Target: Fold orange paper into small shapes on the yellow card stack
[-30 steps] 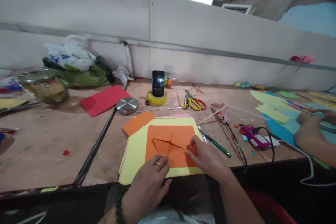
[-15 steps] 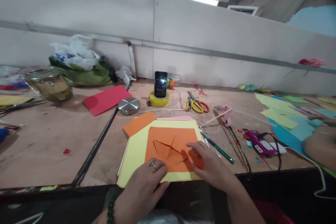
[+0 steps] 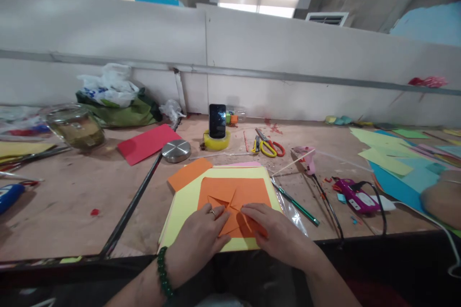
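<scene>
An orange sheet of paper (image 3: pixel 252 189) with cut slits and raised pointed flaps near its middle lies on a stack of pale yellow paper (image 3: pixel 176 218). My left hand (image 3: pixel 200 232), with a ring and a green bead bracelet, rests its fingertips on the orange sheet's lower left; its thumb is held apart. From the right, my right hand (image 3: pixel 279 232) bends part of the orange sheet between its fingers and thumb. The fingertips of both hands are close together around the slits, covering some of them.
Behind the stack are a phone (image 3: pixel 217 121) on a yellow tape roll (image 3: pixel 216 141), a round metal lid (image 3: pixel 176 150) and scissors (image 3: pixel 268 146). Rightward lie a green pen (image 3: pixel 298 206), a pink glue gun (image 3: pixel 308 160) and a purple corded device (image 3: pixel 356 196). Another person's hand (image 3: pixel 441 196) is at far right.
My right hand has moved left and inward over the orange sheet, bringing its fingertips near the slits. My left fingers have shifted slightly up toward the middle. The camera view has tilted up a little.
</scene>
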Motion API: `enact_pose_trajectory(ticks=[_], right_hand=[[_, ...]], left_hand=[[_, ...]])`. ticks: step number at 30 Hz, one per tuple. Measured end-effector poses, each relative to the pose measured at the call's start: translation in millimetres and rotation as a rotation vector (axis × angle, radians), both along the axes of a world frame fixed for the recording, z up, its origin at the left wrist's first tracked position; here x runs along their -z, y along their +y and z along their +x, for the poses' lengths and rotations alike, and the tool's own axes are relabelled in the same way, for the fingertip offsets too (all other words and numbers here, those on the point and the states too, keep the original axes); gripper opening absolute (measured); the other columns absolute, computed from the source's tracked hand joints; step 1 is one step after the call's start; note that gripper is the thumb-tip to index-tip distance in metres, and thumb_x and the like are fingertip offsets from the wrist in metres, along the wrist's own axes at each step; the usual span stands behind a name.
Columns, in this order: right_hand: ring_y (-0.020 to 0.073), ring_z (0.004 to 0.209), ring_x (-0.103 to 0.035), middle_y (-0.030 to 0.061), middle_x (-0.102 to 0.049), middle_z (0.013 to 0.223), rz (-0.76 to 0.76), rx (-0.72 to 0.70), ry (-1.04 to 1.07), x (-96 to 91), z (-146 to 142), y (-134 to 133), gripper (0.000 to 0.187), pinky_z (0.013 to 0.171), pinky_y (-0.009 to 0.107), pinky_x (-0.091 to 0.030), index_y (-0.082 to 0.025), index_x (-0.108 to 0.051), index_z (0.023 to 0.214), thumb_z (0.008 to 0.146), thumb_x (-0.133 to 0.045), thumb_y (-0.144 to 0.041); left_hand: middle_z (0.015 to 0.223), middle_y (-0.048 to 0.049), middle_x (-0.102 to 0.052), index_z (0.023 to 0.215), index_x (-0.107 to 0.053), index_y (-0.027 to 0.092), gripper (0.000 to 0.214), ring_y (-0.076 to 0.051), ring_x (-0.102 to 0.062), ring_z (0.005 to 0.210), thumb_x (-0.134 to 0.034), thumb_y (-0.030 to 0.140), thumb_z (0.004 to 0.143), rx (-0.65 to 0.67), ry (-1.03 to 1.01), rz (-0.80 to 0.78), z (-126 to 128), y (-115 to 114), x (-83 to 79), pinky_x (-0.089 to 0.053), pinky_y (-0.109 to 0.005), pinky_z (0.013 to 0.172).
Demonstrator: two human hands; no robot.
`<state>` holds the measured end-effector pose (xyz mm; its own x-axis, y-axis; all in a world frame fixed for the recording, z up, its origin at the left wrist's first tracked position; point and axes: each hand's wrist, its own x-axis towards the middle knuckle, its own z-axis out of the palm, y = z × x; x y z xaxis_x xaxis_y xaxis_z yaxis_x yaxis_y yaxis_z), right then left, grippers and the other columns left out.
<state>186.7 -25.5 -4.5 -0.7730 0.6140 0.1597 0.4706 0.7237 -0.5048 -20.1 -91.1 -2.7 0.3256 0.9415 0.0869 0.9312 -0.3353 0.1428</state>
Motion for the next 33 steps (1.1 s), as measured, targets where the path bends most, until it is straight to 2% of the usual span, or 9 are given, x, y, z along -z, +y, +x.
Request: enact_pose_trajectory(ticks=[5, 9, 14, 17, 19, 21, 23, 27, 33], right_hand=[[0.0236, 0.122, -0.055, 0.0103, -0.058, 0.132, -0.069, 0.091, 0.043, -1.3, -0.6, -3.7, 0.06, 0.104, 0.04, -0.046, -0.023, -0.055, 0.129, 0.073, -0.058, -0.003], [0.0245, 0.118, -0.057, 0.01, -0.057, 0.131, -0.083, 0.205, 0.179, 10.0, -0.8, -0.3, 0.062, 0.099, 0.04, -0.05, -0.025, -0.057, 0.129, 0.071, -0.065, -0.007], [0.0174, 0.085, -0.068, 0.0075, -0.063, 0.123, -0.39, 0.154, 0.546, 21.0, -6.3, 7.3, 0.038, 0.069, 0.03, -0.059, -0.029, -0.067, 0.116, 0.08, -0.063, -0.018], [0.0218, 0.103, -0.066, 0.0074, -0.07, 0.112, -0.33, 0.054, 0.658, 4.8, -11.1, 11.4, 0.021, 0.087, 0.036, -0.056, -0.028, -0.075, 0.099, 0.085, -0.061, -0.021], [0.0215, 0.104, -0.066, 0.0077, -0.071, 0.111, -0.193, 0.027, 0.688, -15.2, -12.9, 15.3, 0.021, 0.091, 0.036, -0.054, -0.027, -0.075, 0.1, 0.085, -0.062, -0.021], [0.0209, 0.102, -0.067, 0.008, -0.07, 0.112, -0.064, 0.016, 0.688, -35.0, -15.7, 21.0, 0.02, 0.09, 0.035, -0.054, -0.027, -0.075, 0.1, 0.085, -0.062, -0.022], [0.021, 0.102, -0.067, 0.0079, -0.071, 0.111, 0.038, 0.011, 0.68, -47.1, -22.1, 28.6, 0.017, 0.09, 0.035, -0.053, -0.026, -0.075, 0.097, 0.084, -0.063, -0.024], [0.0197, 0.095, -0.068, 0.0066, -0.073, 0.1, 0.009, 0.049, 0.759, -45.4, -45.9, 48.9, 0.016, 0.085, 0.035, -0.054, -0.026, -0.075, 0.091, 0.088, -0.06, -0.029], [0.0211, 0.118, -0.056, 0.0084, -0.063, 0.121, 0.181, -0.011, 0.631, -49.4, -83.1, 91.9, 0.025, 0.103, 0.038, -0.043, -0.026, -0.071, 0.106, 0.082, -0.067, -0.027]], left_hand=[[0.102, -0.0169, -0.07, 0.104, -0.064, 0.01, 0.032, -0.027, -0.065, 0.085, -0.052, -0.004, 0.078, 0.08, 0.161, 0.083, 4.9, -0.2, 2.6, -0.057, -0.035, 0.066], [0.085, -0.0079, -0.072, 0.09, -0.066, 0.016, 0.021, -0.023, -0.065, 0.078, -0.053, 0.002, 0.082, 0.107, 0.01, 0.122, -4.6, -1.3, -2.6, -0.055, -0.03, 0.064], [0.092, -0.0048, -0.072, 0.103, -0.066, 0.022, 0.029, -0.015, -0.066, 0.077, -0.041, 0.012, 0.092, 0.248, -0.18, 0.24, -20.7, 1.6, -22.1, -0.052, -0.023, 0.069], [0.1, -0.0077, -0.07, 0.11, -0.066, 0.022, 0.031, -0.016, -0.066, 0.083, -0.039, 0.018, 0.095, 0.286, -0.264, 0.399, -31.6, 10.7, -36.9, -0.052, -0.024, 0.072], [0.099, -0.0089, -0.068, 0.12, -0.063, 0.022, 0.031, -0.016, -0.064, 0.08, -0.048, 0.026, 0.092, 0.17, -0.358, 0.477, -40.2, 21.0, -46.7, -0.051, -0.026, 0.069], [0.079, -0.0019, -0.063, 0.132, -0.054, 0.021, 0.053, -0.014, -0.059, 0.064, -0.064, 0.037, 0.082, 0.004, -0.488, 0.384, -47.7, 34.1, -54.2, -0.048, -0.025, 0.059], [0.062, 0.0056, -0.057, 0.139, -0.045, 0.022, 0.068, -0.012, -0.052, 0.053, -0.069, 0.039, 0.078, -0.02, -0.684, 0.12, -51.9, 48.7, -57.3, -0.043, -0.022, 0.049], [0.099, -0.0046, -0.071, 0.129, -0.057, 0.024, 0.062, -0.02, -0.066, 0.084, -0.073, 0.037, 0.071, 0.107, -1.142, -0.201, -53.9, 75.6, -49.8, -0.054, -0.031, 0.072], [0.09, -0.0091, -0.076, 0.084, -0.077, 0.018, 0.033, -0.028, -0.066, 0.094, -0.073, 0.047, 0.07, -0.021, -1.329, -0.072, -73.2, 104.4, -37.4, -0.048, -0.041, 0.091]])
